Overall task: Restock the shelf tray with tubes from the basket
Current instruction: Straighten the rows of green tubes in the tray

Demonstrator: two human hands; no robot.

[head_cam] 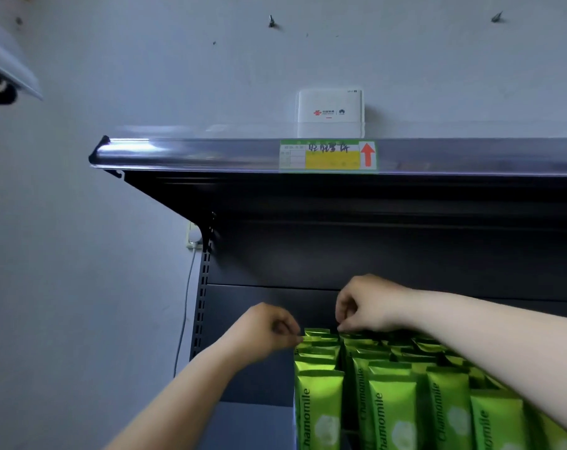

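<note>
Green tubes marked "Chamomile" (pixel 389 407) stand upright in several rows on the lower shelf, at the bottom right of the head view. My left hand (pixel 269 329) pinches the top edge of a back tube (pixel 314 337) in the leftmost row. My right hand (pixel 363 303) reaches over the rows and pinches the top of a back tube (pixel 351 332) in the second row. The tray that holds the tubes is hidden by them. No basket is in view.
A dark upper shelf (pixel 340 190) overhangs the tubes, with a price label (pixel 327 155) on its front rail and a white router (pixel 329 112) on top. Left of the tubes lies bare shelf floor (pixel 252 423). A white cable (pixel 186 306) hangs down the wall.
</note>
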